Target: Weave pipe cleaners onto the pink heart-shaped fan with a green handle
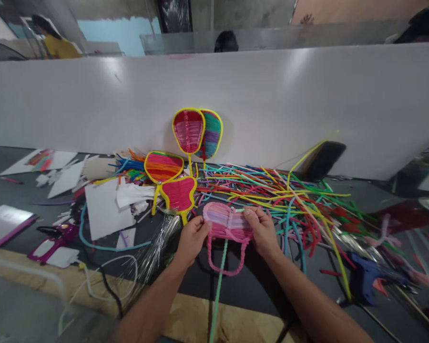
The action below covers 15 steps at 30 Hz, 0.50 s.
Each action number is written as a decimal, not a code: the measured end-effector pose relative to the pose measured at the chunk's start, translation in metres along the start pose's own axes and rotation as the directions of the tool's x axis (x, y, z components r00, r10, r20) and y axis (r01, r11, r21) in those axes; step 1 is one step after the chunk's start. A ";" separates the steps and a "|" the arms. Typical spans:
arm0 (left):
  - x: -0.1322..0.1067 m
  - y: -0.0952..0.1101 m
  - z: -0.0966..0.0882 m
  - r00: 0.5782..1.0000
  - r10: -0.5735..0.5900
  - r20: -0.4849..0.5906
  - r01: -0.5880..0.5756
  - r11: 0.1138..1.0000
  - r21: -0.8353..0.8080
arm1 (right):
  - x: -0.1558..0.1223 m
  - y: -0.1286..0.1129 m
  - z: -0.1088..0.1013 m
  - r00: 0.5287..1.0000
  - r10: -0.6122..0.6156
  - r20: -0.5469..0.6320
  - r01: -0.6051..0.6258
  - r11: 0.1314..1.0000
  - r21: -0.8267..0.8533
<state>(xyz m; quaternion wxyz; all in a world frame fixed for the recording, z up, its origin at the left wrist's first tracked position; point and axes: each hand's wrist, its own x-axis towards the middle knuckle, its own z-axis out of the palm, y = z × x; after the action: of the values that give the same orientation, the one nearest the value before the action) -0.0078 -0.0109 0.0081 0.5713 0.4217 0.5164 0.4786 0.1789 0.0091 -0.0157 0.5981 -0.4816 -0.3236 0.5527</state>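
Note:
Both my hands hold a small pink and lilac woven fan (226, 224) just above the dark table. My left hand (192, 239) pinches its left edge, fingers closed. My right hand (261, 230) grips its right edge, thumb on top. A loop of pink cord (224, 270) hangs from the fan's lower edge, and a long light-green stick (217, 290) runs down from it toward me. Beyond my hands lie two finished fans (171, 183) with yellow rims. Two more finished fans (197, 132) lean upright against the white wall panel.
A big heap of coloured plastic strips (289, 200) spreads right of the fans. White paper sheets (105, 207) and scraps lie at left, with a purple glue gun (55, 238). A blue glue gun (368, 276) lies at right. People sit behind the white panel (307, 95).

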 end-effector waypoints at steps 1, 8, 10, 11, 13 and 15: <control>0.000 -0.001 -0.001 1.000 0.009 -0.001 -0.009 1.000 0.022 | 0.000 0.000 0.000 1.000 -0.003 0.002 0.003 1.000 -0.007; 0.001 0.001 -0.001 0.999 0.035 -0.017 -0.032 0.990 0.139 | -0.003 -0.003 0.002 0.999 -0.040 -0.006 0.039 0.997 -0.066; 0.002 0.001 -0.003 0.999 0.048 -0.025 -0.043 0.985 0.166 | -0.003 -0.003 0.002 0.998 -0.067 -0.001 0.067 0.992 -0.107; 0.003 0.001 -0.004 0.998 0.062 -0.031 -0.055 0.981 0.188 | -0.004 -0.003 0.001 0.997 -0.080 0.005 0.080 0.989 -0.127; 0.005 0.000 -0.006 0.993 0.097 -0.063 -0.078 0.962 0.260 | -0.005 -0.003 0.001 0.995 -0.101 0.024 0.104 0.981 -0.166; 0.006 -0.001 -0.009 0.987 0.131 -0.097 -0.089 0.932 0.350 | -0.007 -0.004 0.002 0.992 -0.118 0.042 0.124 0.971 -0.205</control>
<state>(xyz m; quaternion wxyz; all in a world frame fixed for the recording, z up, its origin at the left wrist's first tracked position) -0.0165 -0.0052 0.0053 0.4292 0.5143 0.6007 0.4364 0.1771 0.0027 -0.0107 0.5724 -0.5126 -0.4168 0.4856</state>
